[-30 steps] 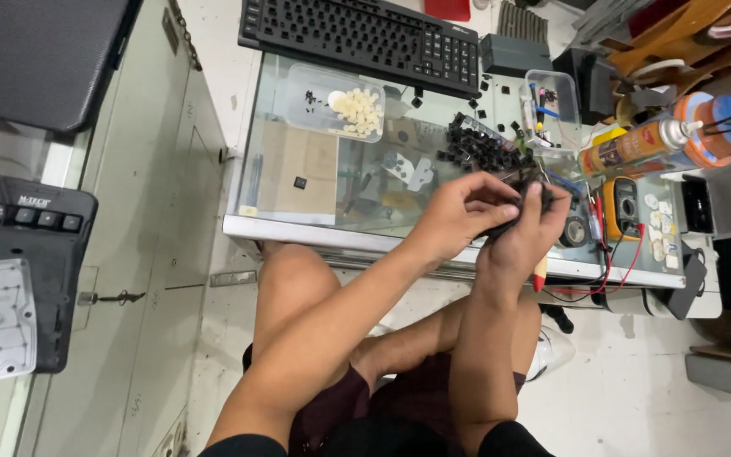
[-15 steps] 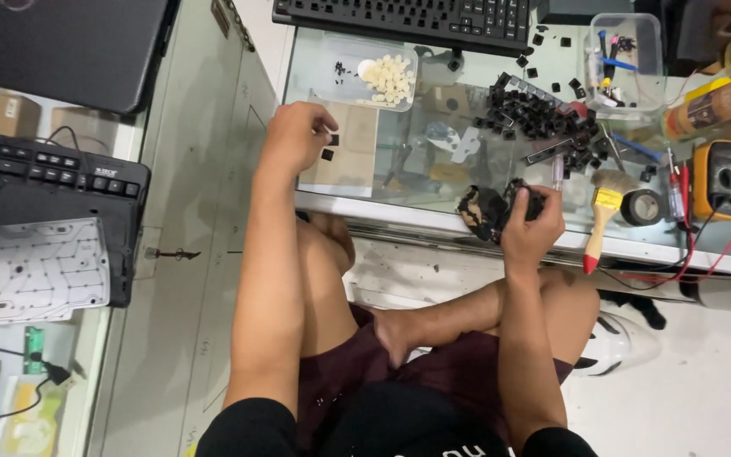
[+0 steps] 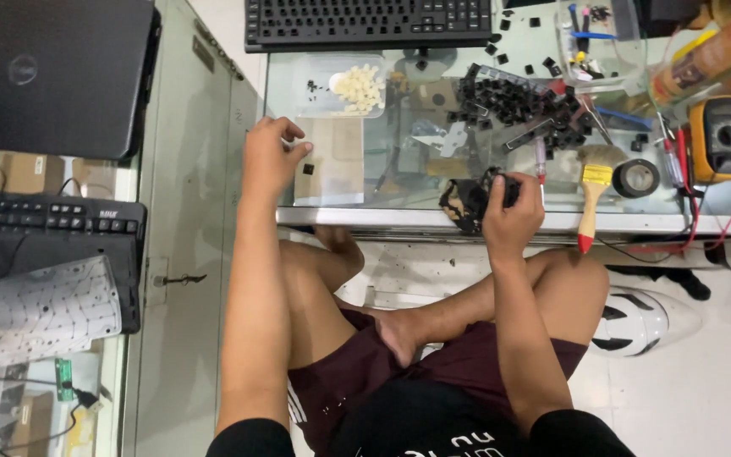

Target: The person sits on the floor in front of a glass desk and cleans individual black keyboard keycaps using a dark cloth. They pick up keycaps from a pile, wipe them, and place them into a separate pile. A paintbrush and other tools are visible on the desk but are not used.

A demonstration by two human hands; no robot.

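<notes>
**Keycaps sorted at a glass tabletop**

A clear shallow tray (image 3: pixel 332 85) near the far edge of the glass tabletop (image 3: pixel 365 182) holds a heap of small pale pieces (image 3: pixel 359 87) on its right side and a few black specks on its left. Further right, a clear plastic box (image 3: pixel 590 34) contains small coloured parts that are too small to identify. A loose pile of black keycaps (image 3: pixel 518 101) lies on the glass between the two containers, just below a black keyboard (image 3: pixel 370 21).

The left hand (image 3: pixel 271 156) rests at the tabletop's left edge, fingers half curled and gripping nothing visible; a single black keycap (image 3: pixel 307 169) lies on the glass just beside its fingertips. The right hand (image 3: pixel 511 207) is closed around a dark, ragged black object (image 3: pixel 465 203) at the near edge; what it is cannot be made out, since the fingers cover part of it.

Right of that hand lie a yellow-handled brush (image 3: pixel 592 190), a roll of black tape (image 3: pixel 636 178) and a yellow multimeter (image 3: pixel 719 140). A closed laptop (image 3: pixel 52 72) is cut off at the left.
</notes>
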